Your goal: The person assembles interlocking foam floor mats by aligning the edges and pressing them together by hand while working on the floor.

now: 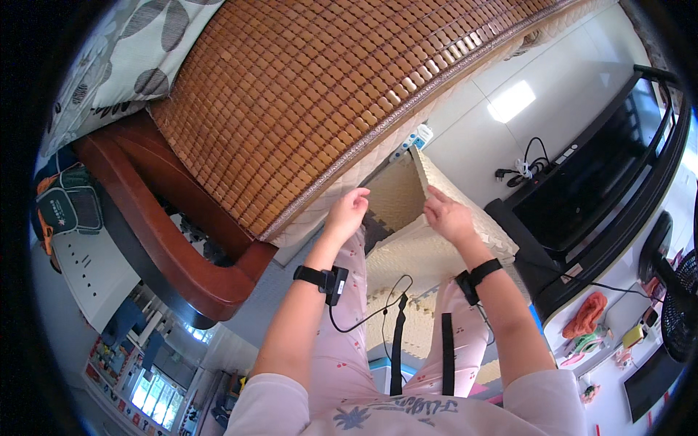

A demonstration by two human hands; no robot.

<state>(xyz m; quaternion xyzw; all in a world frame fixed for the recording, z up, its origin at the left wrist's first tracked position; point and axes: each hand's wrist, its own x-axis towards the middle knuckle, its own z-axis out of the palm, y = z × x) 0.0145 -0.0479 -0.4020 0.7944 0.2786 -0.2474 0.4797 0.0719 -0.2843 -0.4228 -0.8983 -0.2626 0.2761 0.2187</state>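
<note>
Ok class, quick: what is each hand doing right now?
Left hand: closed, fingers curled, nothing visible in its grip.
Right hand: closed on the edge of the cream interlocking foam mat.

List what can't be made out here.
Head view:
- Left hand: anything held, hidden by its curled fingers.
- Right hand: any grip on the mat, hidden by its back.
- Pillow: upper end, cut off by the top edge.
- Fan: right side, cut off by the rim.
</note>
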